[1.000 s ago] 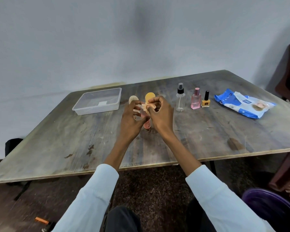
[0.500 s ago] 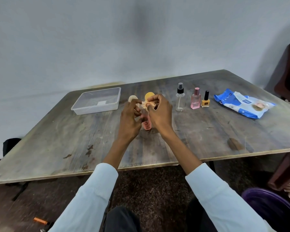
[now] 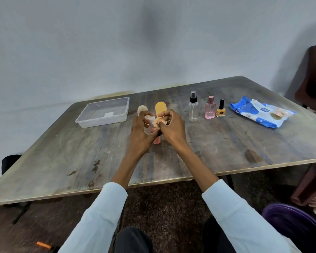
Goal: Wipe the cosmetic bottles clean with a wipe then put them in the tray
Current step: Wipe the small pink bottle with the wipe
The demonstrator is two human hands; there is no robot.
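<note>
My left hand point(image 3: 141, 133) grips a pink cosmetic bottle point(image 3: 156, 139) upright above the table's middle. My right hand point(image 3: 171, 127) pinches a crumpled wipe point(image 3: 154, 121) against the bottle's top; the bottle's upper part is hidden by the fingers and the wipe. A yellow-orange bottle point(image 3: 160, 108) and a beige one point(image 3: 142, 109) stand just behind my hands. A clear spray bottle point(image 3: 193, 110), a pink perfume bottle point(image 3: 210, 109) and a yellow nail polish point(image 3: 221, 110) stand in a row to the right. The clear plastic tray point(image 3: 91, 121) lies to the left, with only a white label inside.
A blue and white wipes pack point(image 3: 263, 114) lies at the far right of the wooden table point(image 3: 80, 161). A dark chair point(image 3: 314, 79) stands at the right edge, a purple bucket point(image 3: 292, 223) sits on the floor at lower right, a black bag point(image 3: 9, 161) at left.
Both hands have shifted slightly with the pink bottle, and the wipe has moved over the bottle's top. The other bottles, tray and pack have stayed where they were.
</note>
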